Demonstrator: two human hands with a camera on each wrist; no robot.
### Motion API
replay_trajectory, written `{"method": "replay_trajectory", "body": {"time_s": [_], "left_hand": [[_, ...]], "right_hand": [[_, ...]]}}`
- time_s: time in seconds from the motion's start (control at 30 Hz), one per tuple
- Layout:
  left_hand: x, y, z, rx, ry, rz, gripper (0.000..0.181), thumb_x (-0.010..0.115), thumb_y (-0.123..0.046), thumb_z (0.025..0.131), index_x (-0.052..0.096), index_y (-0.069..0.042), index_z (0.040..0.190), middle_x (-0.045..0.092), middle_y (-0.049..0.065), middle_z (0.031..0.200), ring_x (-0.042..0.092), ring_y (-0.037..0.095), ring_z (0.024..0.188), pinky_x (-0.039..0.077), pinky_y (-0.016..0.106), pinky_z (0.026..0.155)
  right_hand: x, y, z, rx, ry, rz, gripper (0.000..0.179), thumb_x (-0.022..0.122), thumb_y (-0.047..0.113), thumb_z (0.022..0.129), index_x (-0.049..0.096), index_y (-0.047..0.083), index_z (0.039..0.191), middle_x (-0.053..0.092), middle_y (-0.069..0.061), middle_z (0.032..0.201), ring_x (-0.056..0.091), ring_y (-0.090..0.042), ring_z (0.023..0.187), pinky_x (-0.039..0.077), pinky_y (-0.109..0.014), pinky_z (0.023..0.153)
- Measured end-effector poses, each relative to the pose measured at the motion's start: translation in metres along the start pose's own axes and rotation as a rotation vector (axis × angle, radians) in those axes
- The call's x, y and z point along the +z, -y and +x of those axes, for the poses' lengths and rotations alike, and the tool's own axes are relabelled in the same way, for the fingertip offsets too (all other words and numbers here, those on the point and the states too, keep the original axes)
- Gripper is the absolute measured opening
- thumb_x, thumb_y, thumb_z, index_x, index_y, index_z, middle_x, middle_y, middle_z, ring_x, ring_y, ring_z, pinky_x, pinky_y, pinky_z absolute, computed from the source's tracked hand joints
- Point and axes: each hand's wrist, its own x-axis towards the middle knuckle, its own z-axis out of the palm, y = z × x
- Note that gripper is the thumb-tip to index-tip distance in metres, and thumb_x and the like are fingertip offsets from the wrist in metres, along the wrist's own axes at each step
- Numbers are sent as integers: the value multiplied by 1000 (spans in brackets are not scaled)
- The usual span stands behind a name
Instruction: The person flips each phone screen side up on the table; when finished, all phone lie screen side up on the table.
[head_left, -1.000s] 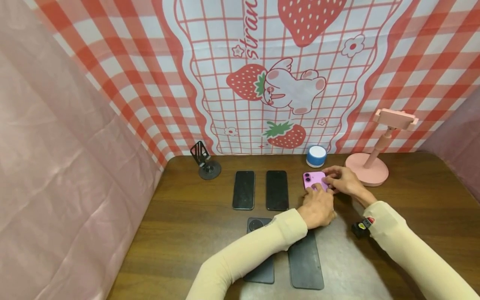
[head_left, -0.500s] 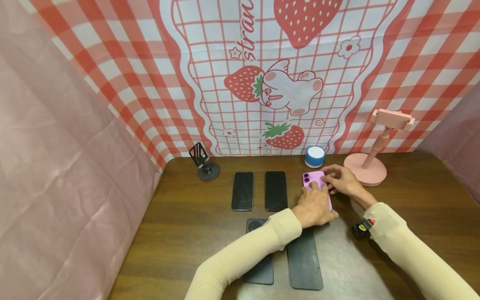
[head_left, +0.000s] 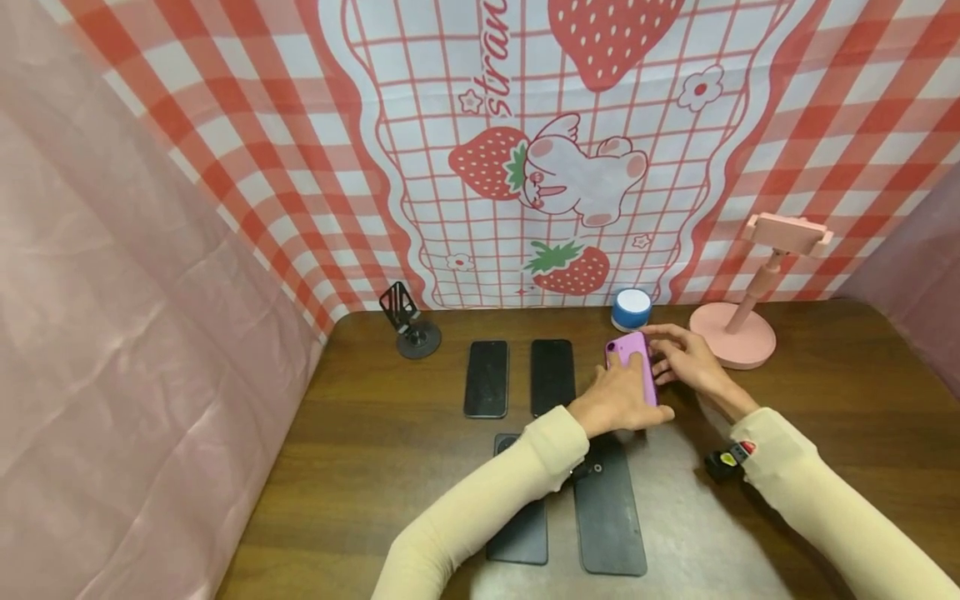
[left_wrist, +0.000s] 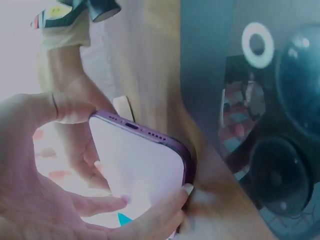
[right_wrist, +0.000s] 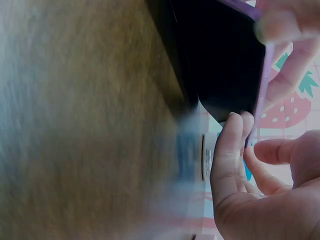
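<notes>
My left hand (head_left: 618, 398) grips a pink smartphone (left_wrist: 140, 160). Its thumb and fingers lie on opposite edges, with the camera corner away from the hand. In the right wrist view the dark screen side (right_wrist: 220, 60) faces down and the phone stands tilted off the wooden table. My right hand (head_left: 688, 362) is at the phone's far right edge. Two of its fingertips (right_wrist: 235, 122) touch the screen side near a corner, while the thumb appears apart from it. A dark phone (head_left: 611, 517), back up, lies beneath my left forearm, with another dark phone (head_left: 525, 533) beside it.
Two black phones (head_left: 487, 379) lie side by side left of my hands. Behind stand a blue and white cylinder (head_left: 632, 310), a pink phone stand (head_left: 735, 333) at right, and a black folding stand (head_left: 412, 333) at left. A checked cloth (head_left: 352, 217) hangs behind the table (head_left: 360, 467).
The pink phone has tilted up off the table and turned more lengthwise. My left hand has shifted back and left with it; my right hand's fingers have spread slightly at its edge.
</notes>
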Motion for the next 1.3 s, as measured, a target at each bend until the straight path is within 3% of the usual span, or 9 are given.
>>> {"method": "replay_trajectory", "body": {"time_s": [0.17, 0.37, 0.53, 0.63, 0.73, 0.9, 1.07, 1.3], "left_hand": [[-6, 5, 0, 3, 37, -98, 96, 75, -56, 87, 33, -8, 159, 46, 23, 152, 55, 38, 135, 47, 40, 114], [-12, 10, 1, 22, 42, -157, 88, 75, -53, 88, 37, -9, 154, 52, 22, 144, 64, 30, 121, 53, 37, 103], [-15, 15, 0, 28, 49, -243, 88, 74, -49, 89, 35, -8, 156, 54, 21, 145, 63, 28, 121, 55, 37, 100], [-15, 17, -1, 50, 43, -276, 90, 75, -47, 89, 34, -6, 157, 57, 20, 143, 63, 26, 121, 55, 35, 99], [-14, 19, -2, 68, 36, -318, 92, 76, -45, 88, 32, -4, 158, 59, 19, 143, 64, 23, 118, 55, 32, 95], [-14, 22, -3, 55, 25, -398, 95, 76, -41, 88, 28, -5, 161, 58, 21, 144, 66, 23, 114, 56, 30, 91], [-15, 26, -2, 44, 3, -451, 90, 76, -38, 88, 31, -7, 160, 64, 19, 136, 69, 20, 107, 56, 28, 86], [-15, 34, -2, 57, -20, -484, 86, 78, -42, 89, 37, -8, 156, 66, 15, 137, 69, 19, 114, 56, 27, 89]], "right_hand": [[2, -2, -2, -12, 7, 27, 46, 44, 5, 108, 39, -11, 150, 65, 10, 94, 69, -5, 69, 61, -28, 62], [4, -1, -2, -41, 58, 10, 49, 48, 5, 108, 36, -7, 154, 69, 10, 95, 72, -8, 74, 62, -30, 64], [6, 1, -2, -46, 99, 34, 52, 46, 7, 109, 31, -10, 156, 71, 12, 99, 73, -6, 79, 63, -30, 68], [8, 0, -3, -26, 123, 49, 53, 45, 7, 110, 29, -13, 156, 73, 3, 105, 74, -5, 81, 64, -30, 71], [9, 0, -4, -11, 141, 33, 52, 44, 9, 110, 30, -14, 155, 72, -14, 114, 73, -5, 84, 64, -30, 73], [13, -3, -4, -13, 166, -18, 49, 43, 12, 111, 35, -15, 151, 64, -36, 127, 72, -4, 87, 63, -29, 74], [16, -4, -3, -7, 188, -34, 49, 42, 13, 112, 36, -15, 151, 56, -43, 134, 72, -4, 89, 63, -30, 74], [18, -2, -3, 9, 191, -81, 51, 44, 18, 112, 37, -13, 152, 55, -43, 136, 72, -12, 94, 63, -30, 73]]}}
